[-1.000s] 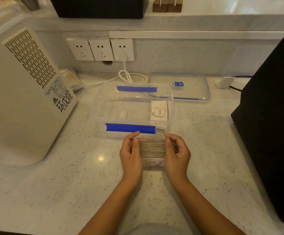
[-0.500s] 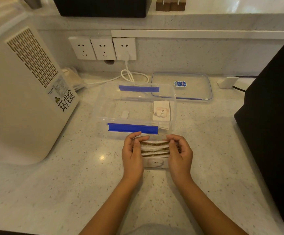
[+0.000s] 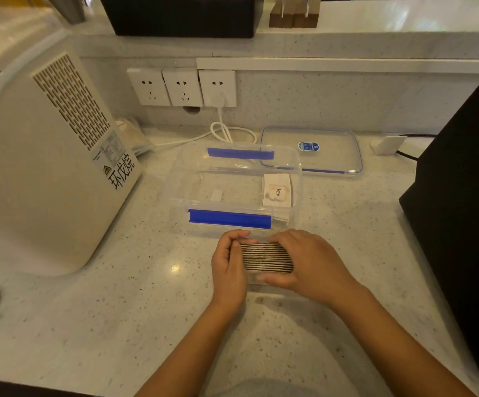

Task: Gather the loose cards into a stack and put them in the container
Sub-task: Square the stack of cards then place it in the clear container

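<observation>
A thick stack of cards (image 3: 265,257) stands on edge on the counter, its striped edges facing up. My left hand (image 3: 228,265) presses its left end and my right hand (image 3: 308,262) wraps over its right end, thumb in front. Just behind stands a clear plastic container (image 3: 192,202) with blue clips, open on top. Inside it at the right lies another small pile of cards (image 3: 277,190) with "love" printed on the top one.
The container's clear lid (image 3: 332,151) lies flat behind it at the right. A white appliance (image 3: 46,167) fills the left, a black box (image 3: 461,210) the right. Wall sockets (image 3: 182,87) with a white cable (image 3: 226,133) sit at the back.
My right hand has slid further over the top and front of the stack, covering the front card. The left hand has barely moved.
</observation>
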